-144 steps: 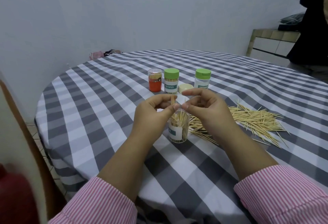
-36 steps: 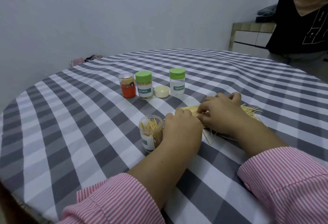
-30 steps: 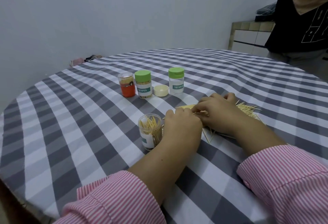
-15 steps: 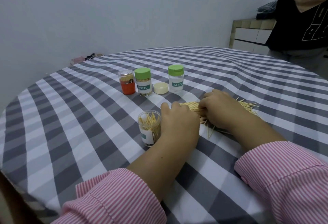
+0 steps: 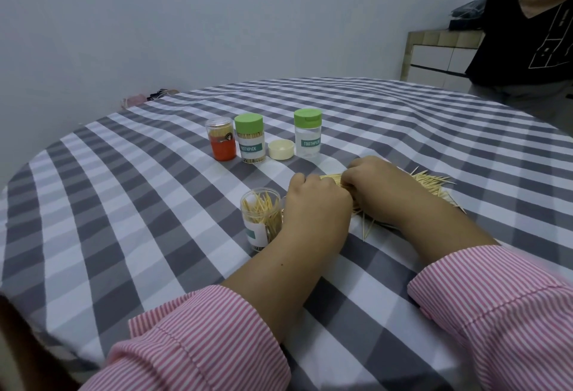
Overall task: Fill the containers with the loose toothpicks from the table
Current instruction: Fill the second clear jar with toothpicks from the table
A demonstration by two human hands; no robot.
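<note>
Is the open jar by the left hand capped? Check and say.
No: the open jar beside the left hand shows loose toothpicks sticking out, with no lid on it.

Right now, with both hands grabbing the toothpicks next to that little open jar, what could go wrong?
1. The left hand sits right beside the open jar; a bump could tip it and spill its toothpicks.
2. Both hands squeeze one bundle of the loose toothpicks; the right hand may drop some, scattering them over the checked cloth.
3. Pointed ends might prick a finger.
</note>
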